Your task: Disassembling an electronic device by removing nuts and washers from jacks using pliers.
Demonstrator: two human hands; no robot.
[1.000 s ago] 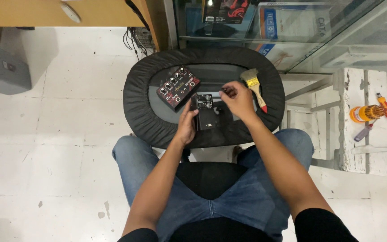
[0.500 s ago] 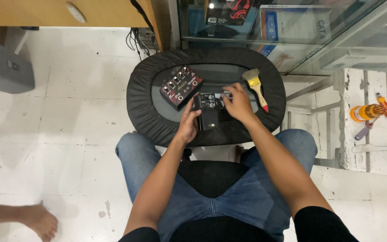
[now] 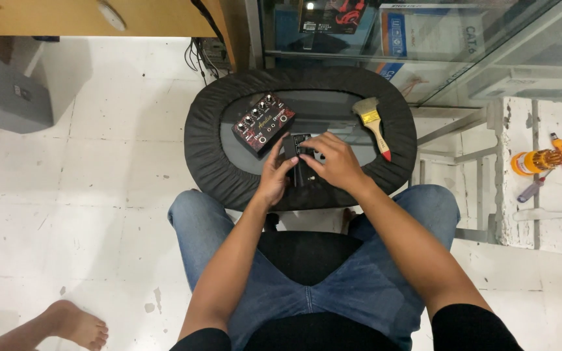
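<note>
Seated person, both hands on a small black box point(image 3: 299, 162) at the front of the round black counter point(image 3: 203, 140). Left hand point(image 3: 273, 177) grips its side; right hand point(image 3: 334, 162) covers its top. Behind-left of the box: knobbed pedal point(image 3: 263, 124). Right of it: paintbrush point(image 3: 373, 125).

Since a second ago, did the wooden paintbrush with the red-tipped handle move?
No. The wooden paintbrush lies in the same place on the oval black-rimmed table, right of the dark knobbed box.
</note>
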